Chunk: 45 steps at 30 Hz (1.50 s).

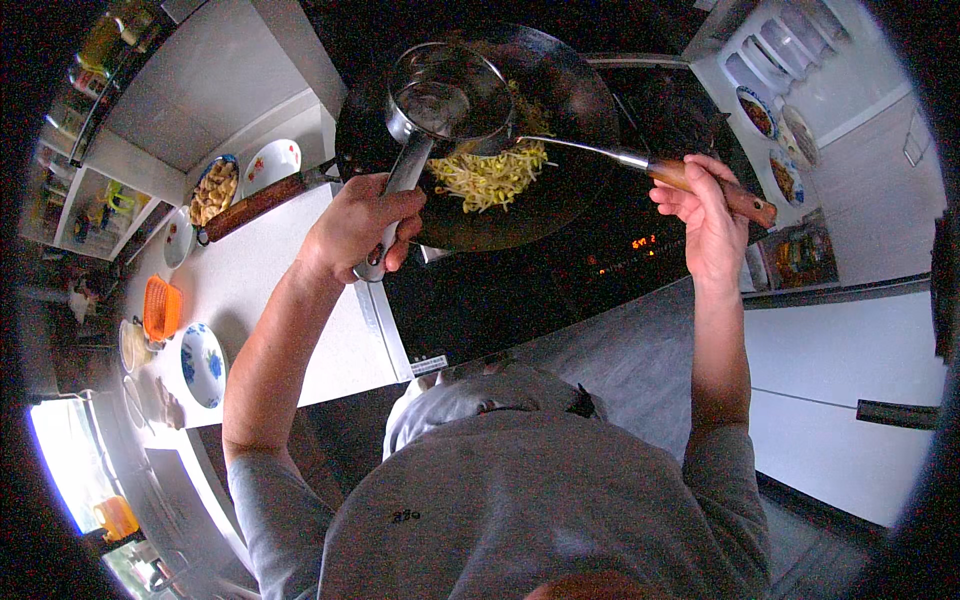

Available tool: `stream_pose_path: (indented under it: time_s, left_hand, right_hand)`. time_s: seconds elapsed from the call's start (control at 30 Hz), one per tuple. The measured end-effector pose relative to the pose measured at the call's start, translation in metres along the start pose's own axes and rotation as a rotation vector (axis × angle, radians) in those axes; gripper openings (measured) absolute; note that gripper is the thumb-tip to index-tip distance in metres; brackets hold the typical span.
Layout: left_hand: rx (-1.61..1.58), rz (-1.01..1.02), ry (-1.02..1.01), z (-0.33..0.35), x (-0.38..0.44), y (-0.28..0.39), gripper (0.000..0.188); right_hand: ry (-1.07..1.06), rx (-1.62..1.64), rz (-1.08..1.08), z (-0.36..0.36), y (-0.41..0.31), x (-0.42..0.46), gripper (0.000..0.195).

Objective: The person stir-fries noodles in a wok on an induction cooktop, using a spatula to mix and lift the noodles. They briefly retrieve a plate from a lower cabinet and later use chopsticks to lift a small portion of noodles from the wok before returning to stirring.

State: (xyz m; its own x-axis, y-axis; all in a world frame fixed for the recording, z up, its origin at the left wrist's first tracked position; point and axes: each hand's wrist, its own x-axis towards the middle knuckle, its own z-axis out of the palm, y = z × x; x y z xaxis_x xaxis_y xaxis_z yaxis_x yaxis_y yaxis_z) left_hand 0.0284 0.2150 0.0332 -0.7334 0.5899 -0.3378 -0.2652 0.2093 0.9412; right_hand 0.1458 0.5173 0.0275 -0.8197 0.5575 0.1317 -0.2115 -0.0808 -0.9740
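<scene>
My left hand (366, 225) grips the handle of a stainless steel water dipper (450, 131), held over the left part of a dark wok (577, 172). The dipper looks wet or holds clear liquid; I cannot tell how much. Below its rim, a pile of soybean sprouts (491, 180) lies in the wok. My right hand (705, 210) holds the wooden handle (679, 174) of a cooking utensil with a thin metal shaft. The shaft reaches to the dipper's right edge; its working end is hidden. The wok's wooden handle (262, 202) points left over the white counter.
The wok sits on a black cooktop (510, 300) with lit orange indicators. Left stand a bowl of pale chopped food (216, 189), a floral bowl (202, 365) and an orange plastic basket (163, 309). Filled dishes (756, 112) stand right, above white drawers (832, 360).
</scene>
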Motion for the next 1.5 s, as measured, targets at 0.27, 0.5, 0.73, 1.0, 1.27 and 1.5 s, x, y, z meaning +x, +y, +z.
stream_pose_path:
  time_s: [0.27, 0.5, 0.73, 1.0, 1.27, 1.5]
  left_hand:
    - [0.199, 0.041, -0.001, -0.004, 0.002, 0.0, 0.021]
    - [-0.178, -0.004, 0.028, -0.005, -0.012, -0.001, 0.021]
    - [-0.38, -0.018, 0.182, -0.017, -0.083, 0.001, 0.019]
    - [-0.499, -0.016, 0.512, -0.043, -0.185, -0.043, 0.036]
    - [-0.689, 0.07, 0.44, -0.083, -0.224, -0.141, 0.028]
    - [-0.681, 0.136, 0.498, -0.139, -0.201, -0.203, 0.025]
  right_hand:
    - [-0.03, 0.015, 0.021, -0.004, 0.003, 0.0, 0.026]
    - [-0.02, 0.011, 0.042, -0.008, 0.001, 0.001, 0.027]
    - [-0.079, -0.106, -0.066, -0.015, -0.022, 0.019, 0.024]
    - [-0.235, -0.341, -0.145, -0.001, -0.036, 0.036, 0.023]
    - [-0.189, -0.848, -0.346, 0.03, -0.109, 0.053, 0.026]
    - [-0.207, -0.392, -0.19, 0.06, -0.05, 0.031, 0.022]
